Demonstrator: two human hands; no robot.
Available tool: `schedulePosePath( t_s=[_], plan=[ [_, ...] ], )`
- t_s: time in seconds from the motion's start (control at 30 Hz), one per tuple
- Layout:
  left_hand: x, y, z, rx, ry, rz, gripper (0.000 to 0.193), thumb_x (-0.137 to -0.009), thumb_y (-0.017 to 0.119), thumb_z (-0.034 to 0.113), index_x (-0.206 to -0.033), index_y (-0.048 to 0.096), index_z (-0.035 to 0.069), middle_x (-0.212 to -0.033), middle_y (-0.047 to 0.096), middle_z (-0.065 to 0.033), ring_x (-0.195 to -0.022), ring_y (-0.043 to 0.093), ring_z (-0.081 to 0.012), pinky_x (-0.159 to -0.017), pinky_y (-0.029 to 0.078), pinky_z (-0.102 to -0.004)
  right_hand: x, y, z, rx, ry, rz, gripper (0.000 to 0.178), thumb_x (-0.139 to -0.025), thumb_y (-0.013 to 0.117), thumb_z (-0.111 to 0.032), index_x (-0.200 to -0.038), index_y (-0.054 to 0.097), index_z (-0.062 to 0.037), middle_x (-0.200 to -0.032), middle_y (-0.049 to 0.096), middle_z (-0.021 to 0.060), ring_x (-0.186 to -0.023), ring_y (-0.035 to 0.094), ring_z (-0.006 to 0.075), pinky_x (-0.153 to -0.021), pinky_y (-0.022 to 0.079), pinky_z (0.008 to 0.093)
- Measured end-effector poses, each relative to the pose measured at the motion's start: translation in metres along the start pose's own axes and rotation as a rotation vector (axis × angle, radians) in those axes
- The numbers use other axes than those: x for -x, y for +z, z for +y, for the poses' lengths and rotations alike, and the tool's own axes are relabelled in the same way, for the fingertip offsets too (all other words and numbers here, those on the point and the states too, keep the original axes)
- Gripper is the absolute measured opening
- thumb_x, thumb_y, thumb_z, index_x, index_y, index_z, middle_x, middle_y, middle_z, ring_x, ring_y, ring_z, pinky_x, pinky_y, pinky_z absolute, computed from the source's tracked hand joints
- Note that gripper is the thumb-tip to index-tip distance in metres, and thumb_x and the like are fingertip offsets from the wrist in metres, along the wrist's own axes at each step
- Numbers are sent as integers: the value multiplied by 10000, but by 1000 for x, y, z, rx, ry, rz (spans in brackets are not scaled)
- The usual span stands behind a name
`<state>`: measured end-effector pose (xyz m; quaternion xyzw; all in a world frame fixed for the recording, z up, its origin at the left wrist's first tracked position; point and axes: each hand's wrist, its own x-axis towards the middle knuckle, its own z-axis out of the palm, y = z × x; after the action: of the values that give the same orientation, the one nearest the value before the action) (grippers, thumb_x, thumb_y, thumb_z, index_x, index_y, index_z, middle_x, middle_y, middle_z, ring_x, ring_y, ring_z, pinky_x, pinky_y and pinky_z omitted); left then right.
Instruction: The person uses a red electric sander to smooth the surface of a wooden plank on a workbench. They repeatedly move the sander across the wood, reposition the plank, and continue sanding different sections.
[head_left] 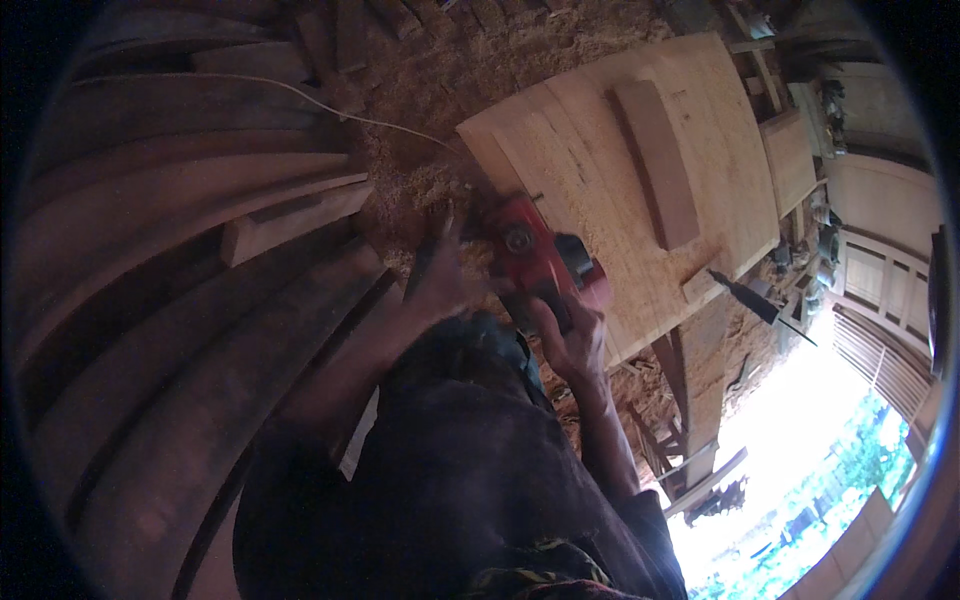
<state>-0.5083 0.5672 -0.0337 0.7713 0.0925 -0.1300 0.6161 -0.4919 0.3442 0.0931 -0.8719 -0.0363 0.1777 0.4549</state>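
Observation:
My right hand (575, 340) is closed around the rear handle of a red electric planer (527, 250). The planer is at the near left edge of a broad, pale wooden panel (560, 130); I cannot tell whether it rests on the panel. Just left of the tool, my left hand (440, 280) is smeared by motion and its fingers cannot be made out. A thick brown wooden block (660, 165) lies on top of the panel. By the panel's right corner is a dark, slim tool with a pointed end (748, 297), its kind unclear.
Long curved boards (170, 290) are stacked on the left, with a short wooden beam (295, 215) across them. A thin pale cord (330, 108) runs toward the planer. Sawdust and shavings (430, 75) cover the ground. Bright daylight enters at lower right.

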Motion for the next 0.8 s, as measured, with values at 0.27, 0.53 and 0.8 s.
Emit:
schedulePosePath(
  t_s=[0.27, 0.53, 0.8],
  plan=[
    [39, 62, 10, 44, 13, 9, 1527, -634, 1043, 511, -1681, 89, -61, -1654, 346, -281, -1557, 367, -376, -1296, 315, -477, 63, -21, 61, 88, 62, -27, 291, -973, 762, -220, -1112, 765, 35, -738, 729, 160, -659, 724, 206, -634, 549, 375],
    [24, 33, 24, 18, 63, -44, 1609, -627, 1032, 542, -1719, -21, 5, -1770, 136, -260, -1635, 186, -385, -1324, 239, -508, 47, -9, 53, 63, 10, 16, 282, -970, 775, -231, -1064, 754, 34, -708, 712, 154, -612, 691, 201, -604, 525, 375],
    [9, 16, -19, 16, -53, -47, 1559, -640, 1051, 474, -1698, 37, -58, -1702, 310, -268, -1563, 359, -361, -1273, 355, -484, 18, 8, 34, 82, -16, 38, 310, -975, 779, -260, -1054, 752, 38, -725, 723, 184, -670, 750, 246, -623, 547, 393]
  ],
)
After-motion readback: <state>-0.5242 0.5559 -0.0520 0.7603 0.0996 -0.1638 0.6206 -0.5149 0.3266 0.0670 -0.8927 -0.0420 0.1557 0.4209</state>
